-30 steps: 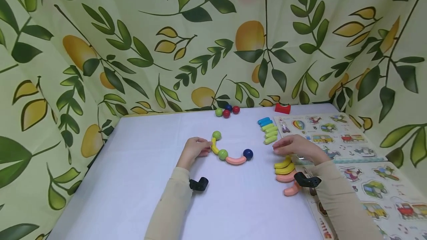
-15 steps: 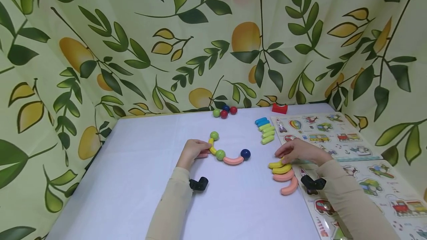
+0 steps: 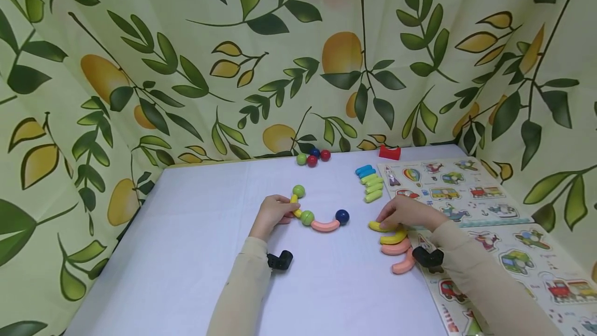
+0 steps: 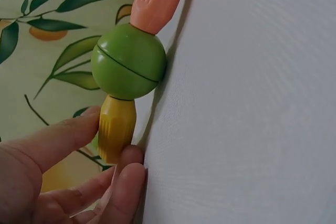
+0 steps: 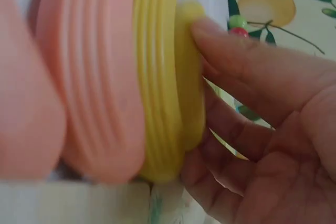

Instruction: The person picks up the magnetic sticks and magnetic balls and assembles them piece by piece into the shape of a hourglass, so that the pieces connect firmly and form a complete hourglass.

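Note:
A joined chain lies mid-table: a green ball, a yellow curved rod, a second green ball, a pink curved rod and a dark blue ball. My left hand pinches the yellow rod between thumb and fingers; the left wrist view shows its ribbed end against the green ball. On the right, my right hand grips another yellow curved rod at the top of a row. Below it lie one more yellow rod and pink rods.
Blue short rods and several lime-green ones lie beyond the right hand. Loose balls sit at the back edge near a red block. Picture boards cover the right side, partly under the right forearm.
My right hand has come down to the row and taken the top yellow rod, shifting it slightly left. The left hand has stayed on the chain's yellow rod.

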A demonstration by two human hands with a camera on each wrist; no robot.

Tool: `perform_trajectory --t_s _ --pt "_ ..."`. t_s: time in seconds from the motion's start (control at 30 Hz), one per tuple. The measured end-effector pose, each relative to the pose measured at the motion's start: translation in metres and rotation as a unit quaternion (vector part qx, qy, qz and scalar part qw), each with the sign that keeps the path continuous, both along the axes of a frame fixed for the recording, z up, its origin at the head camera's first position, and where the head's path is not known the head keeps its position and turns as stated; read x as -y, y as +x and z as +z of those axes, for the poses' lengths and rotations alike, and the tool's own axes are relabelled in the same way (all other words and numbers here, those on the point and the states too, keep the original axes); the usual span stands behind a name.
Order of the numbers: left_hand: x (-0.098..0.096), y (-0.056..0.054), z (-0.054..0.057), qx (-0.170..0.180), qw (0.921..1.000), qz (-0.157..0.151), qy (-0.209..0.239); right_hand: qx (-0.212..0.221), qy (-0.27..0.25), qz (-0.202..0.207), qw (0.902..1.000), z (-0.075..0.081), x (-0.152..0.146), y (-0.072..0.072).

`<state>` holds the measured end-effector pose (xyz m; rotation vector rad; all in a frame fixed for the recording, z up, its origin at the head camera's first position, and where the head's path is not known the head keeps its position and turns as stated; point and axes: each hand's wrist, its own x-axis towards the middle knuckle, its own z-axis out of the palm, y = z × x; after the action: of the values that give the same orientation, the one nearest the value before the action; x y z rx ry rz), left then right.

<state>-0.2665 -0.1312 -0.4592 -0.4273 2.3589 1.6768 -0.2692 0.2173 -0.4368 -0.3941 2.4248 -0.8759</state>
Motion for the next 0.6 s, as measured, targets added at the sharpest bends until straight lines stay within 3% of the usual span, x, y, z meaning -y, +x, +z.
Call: perform_trajectory --t_s 0.13,0.4,0.6 --pt "-0.003 0.0 0.001 -0.006 0.9998 0.001 -0.02 -0.013 0.01 0.001 0.9999 0.0 0.008 -0.002" --pt "0.009 0.006 0.003 0.0 1.0 0.002 -0.006 -0.029 0.022 -0.019 0.9991 0.0 0.012 0.002" --pt "0.02 0.009 0.003 0.002 1.0 -0.008 0.004 -0.047 0.014 -0.005 0.9988 -0.001 0.02 -0.004"
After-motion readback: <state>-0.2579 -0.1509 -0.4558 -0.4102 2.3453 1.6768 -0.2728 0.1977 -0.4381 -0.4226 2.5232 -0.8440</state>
